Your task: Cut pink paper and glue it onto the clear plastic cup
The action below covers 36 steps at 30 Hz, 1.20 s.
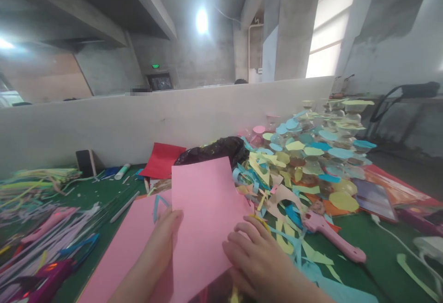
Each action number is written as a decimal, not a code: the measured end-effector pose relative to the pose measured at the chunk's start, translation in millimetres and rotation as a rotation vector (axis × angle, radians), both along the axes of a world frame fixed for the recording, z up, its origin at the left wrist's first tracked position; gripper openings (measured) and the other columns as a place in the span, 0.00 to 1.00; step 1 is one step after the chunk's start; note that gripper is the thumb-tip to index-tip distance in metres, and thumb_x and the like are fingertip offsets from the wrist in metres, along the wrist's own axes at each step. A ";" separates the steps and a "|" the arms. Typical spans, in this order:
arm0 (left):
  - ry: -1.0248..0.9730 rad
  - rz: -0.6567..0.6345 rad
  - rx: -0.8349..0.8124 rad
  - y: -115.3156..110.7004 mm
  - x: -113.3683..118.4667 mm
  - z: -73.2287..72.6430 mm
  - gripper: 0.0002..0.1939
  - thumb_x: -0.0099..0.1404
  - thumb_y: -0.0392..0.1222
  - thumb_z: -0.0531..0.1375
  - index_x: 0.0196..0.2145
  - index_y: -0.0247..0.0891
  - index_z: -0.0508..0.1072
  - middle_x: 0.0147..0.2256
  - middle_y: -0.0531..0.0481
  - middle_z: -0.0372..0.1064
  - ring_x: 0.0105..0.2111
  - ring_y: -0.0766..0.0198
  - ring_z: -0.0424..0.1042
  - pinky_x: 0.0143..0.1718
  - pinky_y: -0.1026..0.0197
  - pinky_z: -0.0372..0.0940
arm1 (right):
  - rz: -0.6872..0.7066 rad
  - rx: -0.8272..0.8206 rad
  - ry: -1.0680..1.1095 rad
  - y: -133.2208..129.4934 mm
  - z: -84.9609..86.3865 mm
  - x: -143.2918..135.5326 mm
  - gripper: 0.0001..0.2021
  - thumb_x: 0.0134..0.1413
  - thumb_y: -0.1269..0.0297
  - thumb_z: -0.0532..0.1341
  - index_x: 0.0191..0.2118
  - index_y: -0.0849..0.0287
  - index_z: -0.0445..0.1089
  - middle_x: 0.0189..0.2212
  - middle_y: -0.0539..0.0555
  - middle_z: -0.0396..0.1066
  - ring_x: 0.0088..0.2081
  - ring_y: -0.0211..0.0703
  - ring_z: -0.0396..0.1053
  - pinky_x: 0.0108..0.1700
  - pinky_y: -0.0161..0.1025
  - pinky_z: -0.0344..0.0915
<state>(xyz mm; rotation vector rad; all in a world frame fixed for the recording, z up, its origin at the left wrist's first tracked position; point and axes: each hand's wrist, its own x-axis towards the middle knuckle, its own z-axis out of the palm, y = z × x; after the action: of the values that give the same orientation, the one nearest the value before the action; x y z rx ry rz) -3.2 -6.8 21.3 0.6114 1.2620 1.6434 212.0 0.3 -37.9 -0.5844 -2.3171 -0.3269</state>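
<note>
Holding a pink sheet [202, 206] tilted above the table [384, 252], in front of the body, and pinching its left edge in the left hand [169, 224], with the thumb in front and the fingers hidden behind. Resting the right hand [251, 247], half open and softly curled, at the lower right edge of this sheet; not showing clearly whether gripping it. Seeing also a yellow ring [260, 221] partly behind those fingers, perhaps a scissors handle, but not being able to tell whether holding it.

Finding no cut across the broad face of the sheet, so probably being at an early point with this one. Noticing a lower pink paper [117, 243] lying flat below, looking mostly whole where visible, so seemingly being left for later. Counting as done, by judgement, many round paper pieces [341, 153] in blue and yellow, standing among clear cups [313, 168] at the right. Seeing beside them plenty of scraps [277, 196], some having curved edges, apparently coming from finished cutting.
</note>
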 end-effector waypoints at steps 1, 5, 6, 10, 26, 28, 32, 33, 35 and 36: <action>0.016 -0.011 0.016 1.5 0.5 -2.2 0.24 0.50 0.32 0.64 0.47 0.34 0.76 0.39 0.46 0.79 0.36 0.55 0.77 0.37 0.59 0.70 | -0.019 -0.028 -0.004 0.6 -1.4 -1.2 0.10 0.58 0.60 0.60 0.44 0.58 0.69 0.34 0.52 0.73 0.41 0.48 0.66 0.59 0.52 0.56; 0.010 -0.043 0.003 2.7 3.8 -12.3 0.24 0.53 0.36 0.64 0.49 0.38 0.74 0.38 0.48 0.79 0.36 0.54 0.77 0.37 0.57 0.71 | -0.028 -0.009 -0.020 1.7 -2.1 -4.4 0.12 0.57 0.57 0.60 0.44 0.58 0.68 0.31 0.52 0.72 0.35 0.48 0.64 0.49 0.49 0.61; -0.019 -0.053 -0.004 2.7 4.7 -14.8 0.23 0.53 0.37 0.64 0.49 0.38 0.74 0.37 0.48 0.79 0.36 0.53 0.77 0.37 0.56 0.71 | -0.017 -0.018 -0.037 1.7 -1.9 -5.0 0.10 0.58 0.58 0.59 0.42 0.57 0.68 0.31 0.52 0.72 0.34 0.47 0.64 0.47 0.47 0.61; -0.141 -0.031 -0.039 2.1 6.1 -19.3 0.17 0.51 0.38 0.65 0.41 0.37 0.76 0.30 0.47 0.78 0.34 0.49 0.77 0.32 0.55 0.71 | 0.042 -0.229 0.028 0.6 -1.2 -7.0 0.06 0.63 0.66 0.54 0.39 0.55 0.68 0.32 0.50 0.73 0.34 0.43 0.66 0.39 0.40 0.59; -0.118 -0.043 0.071 7.4 14.7 -28.8 0.32 0.50 0.48 0.71 0.51 0.44 0.67 0.43 0.45 0.75 0.38 0.56 0.77 0.33 0.60 0.71 | -0.028 -1.275 0.766 16.5 15.9 0.7 0.23 0.55 0.40 0.58 0.25 0.57 0.65 0.24 0.50 0.65 0.30 0.43 0.63 0.35 0.37 0.64; -0.064 -0.038 0.077 8.8 21.8 -35.5 0.37 0.46 0.45 0.73 0.53 0.42 0.66 0.43 0.43 0.76 0.39 0.55 0.77 0.35 0.59 0.71 | 0.004 -1.266 0.741 15.7 14.5 -1.0 0.22 0.55 0.42 0.59 0.27 0.58 0.66 0.25 0.50 0.65 0.31 0.42 0.63 0.34 0.37 0.64; -0.044 -0.048 0.073 4.4 32.7 -35.2 0.37 0.46 0.42 0.73 0.53 0.37 0.66 0.43 0.38 0.76 0.42 0.50 0.77 0.40 0.55 0.72 | -0.001 -1.226 0.670 14.7 7.8 -5.7 0.20 0.58 0.45 0.56 0.27 0.57 0.62 0.25 0.49 0.62 0.29 0.40 0.61 0.30 0.35 0.61; -0.034 -0.038 0.065 2.2 33.3 -33.2 0.36 0.46 0.43 0.73 0.52 0.36 0.68 0.42 0.38 0.77 0.41 0.49 0.77 0.39 0.54 0.72 | -0.025 -1.205 0.638 14.8 6.1 -6.2 0.19 0.58 0.46 0.55 0.27 0.57 0.61 0.24 0.49 0.61 0.28 0.39 0.60 0.29 0.35 0.60; -0.003 -0.021 0.051 -1.8 31.7 -28.7 0.33 0.44 0.43 0.74 0.48 0.35 0.71 0.38 0.40 0.78 0.39 0.48 0.78 0.37 0.54 0.72 | -0.085 -1.133 0.557 15.1 3.3 -6.5 0.18 0.60 0.51 0.54 0.25 0.57 0.58 0.22 0.48 0.60 0.26 0.38 0.59 0.28 0.34 0.59; 0.011 -0.022 0.050 -3.4 30.0 -26.6 0.32 0.44 0.43 0.74 0.47 0.35 0.72 0.36 0.41 0.78 0.38 0.47 0.78 0.36 0.55 0.72 | -0.103 -1.069 0.524 15.4 2.0 -6.3 0.17 0.60 0.53 0.55 0.24 0.56 0.57 0.22 0.48 0.60 0.26 0.38 0.60 0.29 0.34 0.60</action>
<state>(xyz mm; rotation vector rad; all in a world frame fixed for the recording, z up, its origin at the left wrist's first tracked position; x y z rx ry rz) 26.8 -10.2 -5.3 0.6630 1.2214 1.6599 205.7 15.7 -35.9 -1.1188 -1.7910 0.9764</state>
